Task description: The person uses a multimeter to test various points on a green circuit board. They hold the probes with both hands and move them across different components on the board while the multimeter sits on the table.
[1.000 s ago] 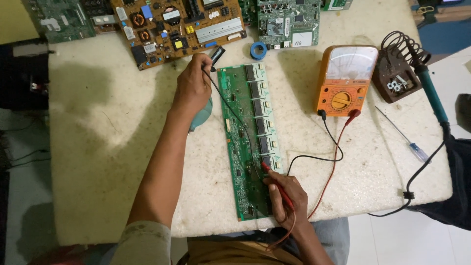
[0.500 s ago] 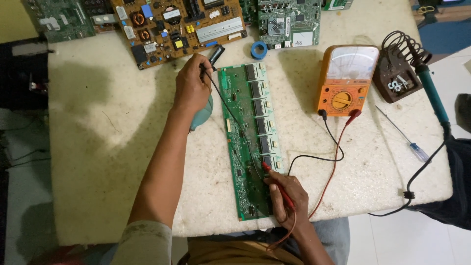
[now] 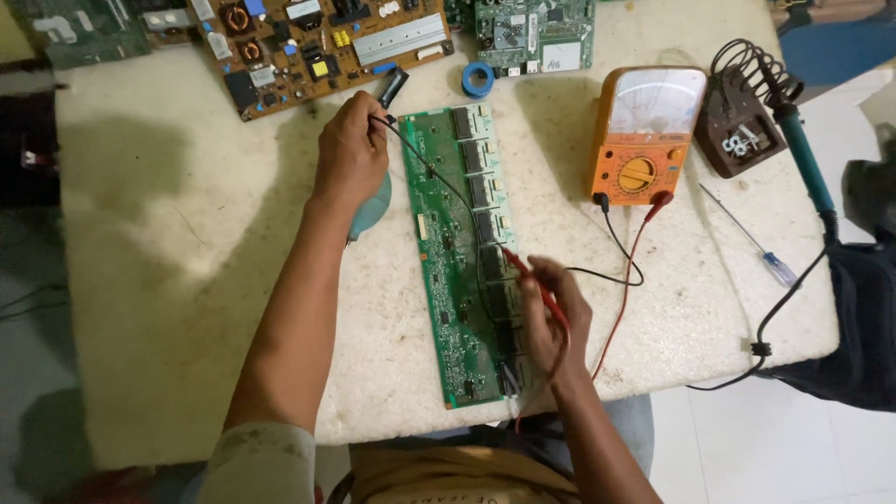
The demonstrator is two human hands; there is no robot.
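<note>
- The left hand (image 3: pixel 353 154) pinches a black probe (image 3: pixel 390 89) at the far left corner of the long green circuit board (image 3: pixel 465 252), fingers closed around it.
- The right hand (image 3: pixel 553 317) grips a red probe (image 3: pixel 534 280), its tip on the board's near half.
- The board lies lengthwise at the middle of a pale, speckled, stained stone table (image 3: pixel 168 271).
- Right of it stands an orange analog meter (image 3: pixel 647 135), with red and black leads trailing toward the hands.
- Far right: a soldering iron stand (image 3: pixel 744 121); a screwdriver (image 3: pixel 747 233) lies nearer.
- A brown circuit board (image 3: pixel 317 47) sits at the far edge, beside blue tape (image 3: pixel 477 79).
- White floor tiles show at near right.
</note>
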